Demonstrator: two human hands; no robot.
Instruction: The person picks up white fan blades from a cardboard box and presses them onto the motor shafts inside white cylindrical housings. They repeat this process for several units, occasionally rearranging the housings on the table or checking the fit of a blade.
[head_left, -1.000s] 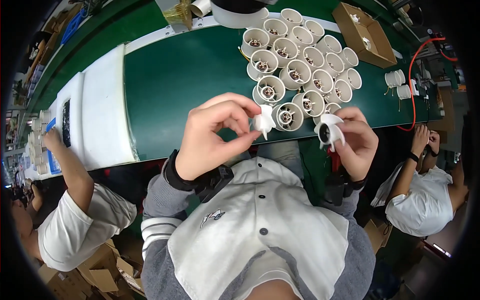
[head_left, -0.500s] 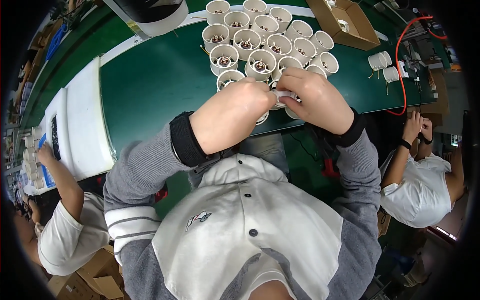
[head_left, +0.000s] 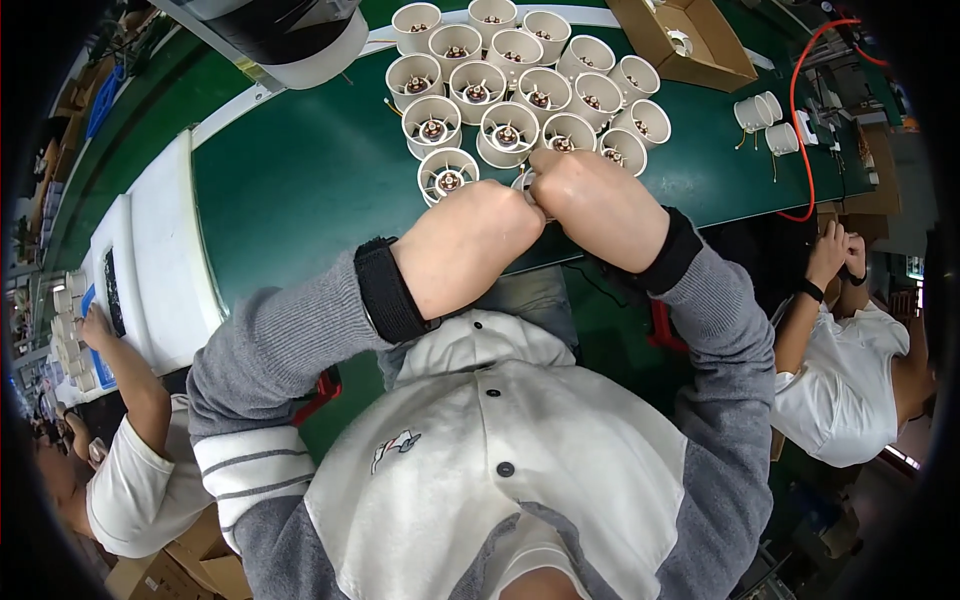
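Observation:
My left hand (head_left: 470, 245) and my right hand (head_left: 603, 208) meet knuckle to knuckle at the near edge of the green table. Both are closed with their backs up, so the fingertips and whatever they grip are hidden. A bit of white rim (head_left: 522, 182) shows just beyond where they meet. Several white round fan housings (head_left: 508, 134), open at the top with spokes and a copper-coloured centre, stand in a cluster past my hands. One more housing (head_left: 447, 176) stands beside my left hand.
A dark cylinder with a pale lower rim (head_left: 290, 45) stands at the far left. An open cardboard box (head_left: 690, 50) lies at the back right, near more white housings (head_left: 755, 112) and a red hose (head_left: 795, 110). Co-workers' hands (head_left: 97, 328) are busy at both sides.
My hands have come closer together and turned backs up, covering the white piece seen between them before. In the picture, the housings have shifted slightly left.

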